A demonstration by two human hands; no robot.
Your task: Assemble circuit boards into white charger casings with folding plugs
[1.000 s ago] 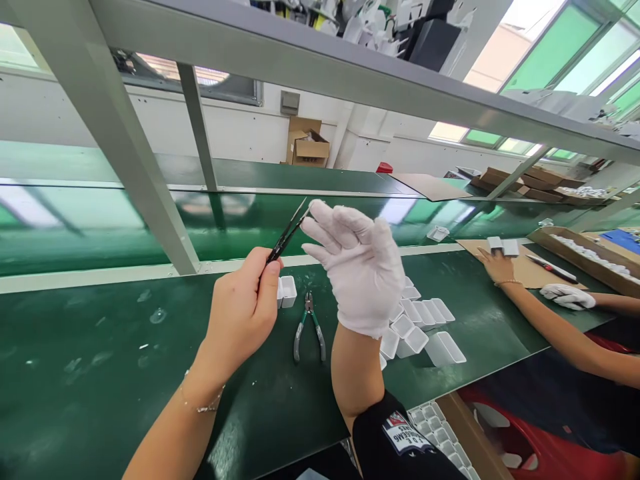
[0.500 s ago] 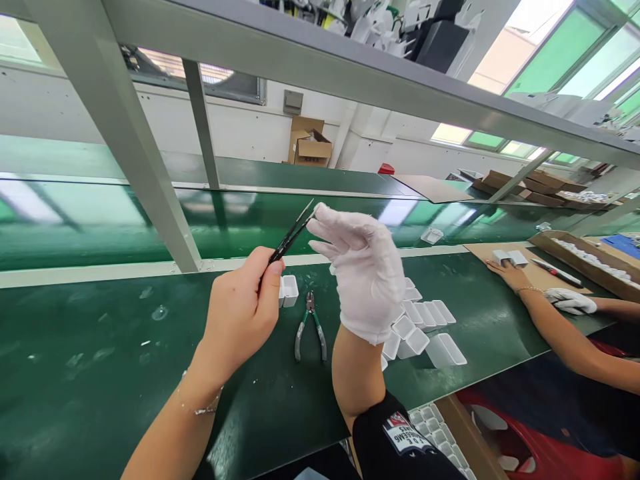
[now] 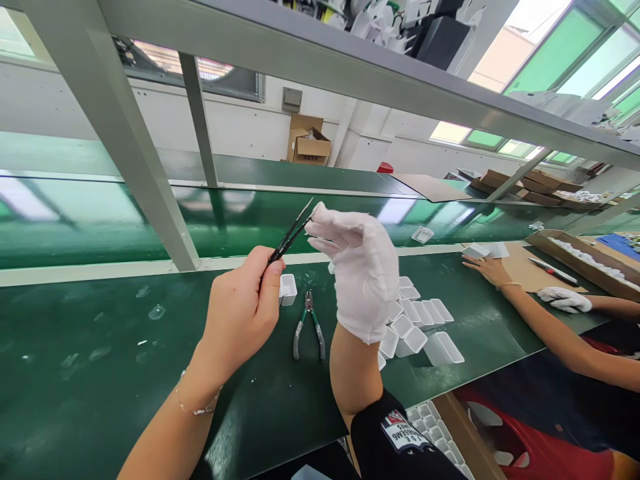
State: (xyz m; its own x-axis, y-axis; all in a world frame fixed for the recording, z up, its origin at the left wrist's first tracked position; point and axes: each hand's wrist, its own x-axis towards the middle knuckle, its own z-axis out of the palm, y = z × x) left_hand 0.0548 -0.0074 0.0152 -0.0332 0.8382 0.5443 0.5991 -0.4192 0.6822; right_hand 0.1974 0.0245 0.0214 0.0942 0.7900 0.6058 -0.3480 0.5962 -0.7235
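My bare left hand (image 3: pixel 247 303) is closed around black tweezers (image 3: pixel 287 241), whose tips point up and to the right. My right hand (image 3: pixel 363 270), in a white glove, is raised beside them with its fingertips bent against the tweezer tips. Anything small between those fingertips is hidden. Below the hands, green-handled pliers (image 3: pixel 309 323) lie on the green table (image 3: pixel 150 400). A white plastic tray (image 3: pixel 288 289) sits just left of the pliers. Several more white trays (image 3: pixel 433 312) are spread to the right of my gloved hand.
A grey shelf frame (image 3: pixel 135 140) crosses in front. At the right, a co-worker's hand (image 3: pixel 487 267) touches white pieces beside a cardboard sheet (image 3: pixel 525 267); the other, gloved hand (image 3: pixel 565 299) rests nearby. A box of white trays (image 3: pixel 435 430) stands below the table edge.
The co-worker's bare hand has moved left with the white pieces. My hands hold nearly the same pose, with the tweezers still at the gloved fingertips.
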